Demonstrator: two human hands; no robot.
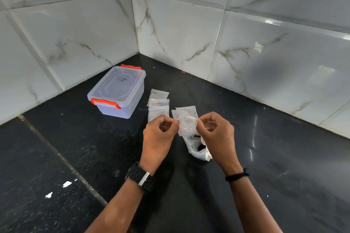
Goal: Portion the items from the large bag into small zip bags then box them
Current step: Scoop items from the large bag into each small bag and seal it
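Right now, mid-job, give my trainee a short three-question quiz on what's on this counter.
1. True or false: the lid of the plastic box is off.
2. Multiple choice: what do the left hand and right hand both pinch? A) the box's red latch B) the top of the large bag C) a wristwatch
3. Fill in: the small zip bags lie on the counter between the box and the ____.

Key: 1 false, the lid sits on the box. 2 B. 3 large bag.
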